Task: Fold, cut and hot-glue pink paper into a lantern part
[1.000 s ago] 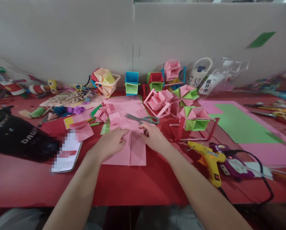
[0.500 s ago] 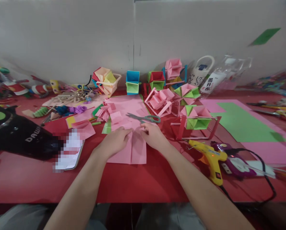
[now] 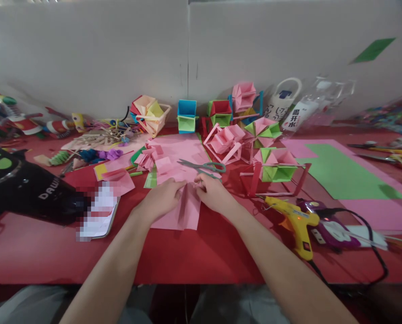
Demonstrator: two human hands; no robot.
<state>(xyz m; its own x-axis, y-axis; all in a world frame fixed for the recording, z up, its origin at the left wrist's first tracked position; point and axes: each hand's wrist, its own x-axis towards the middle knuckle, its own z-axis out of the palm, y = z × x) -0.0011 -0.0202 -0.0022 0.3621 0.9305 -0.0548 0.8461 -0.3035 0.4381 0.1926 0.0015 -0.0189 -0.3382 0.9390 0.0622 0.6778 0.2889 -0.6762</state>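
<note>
A sheet of pink paper (image 3: 189,216) lies in front of me with a raised crease down its middle. My left hand (image 3: 165,195) is closed on its upper left part, thumb and fingers near the crease. On the other side my right hand (image 3: 212,192) pinches the paper's upper right part, fingers curled. Just beyond my hands, a pair of grey-green scissors (image 3: 204,166) rests on more pink paper (image 3: 184,146). Small folded pink pieces (image 3: 149,157) are piled to the left of the scissors.
A yellow glue gun (image 3: 295,220) with a lit light lies at right, beside a purple power strip (image 3: 339,231). A phone (image 3: 103,216) and a black device (image 3: 32,189) are at left. Folded paper models (image 3: 277,164) stand behind, near a bottle (image 3: 305,108).
The right half of the pink sheet has been drawn inward, so its crease stands up more. My right hand has shifted slightly left; my left hand stays in place.
</note>
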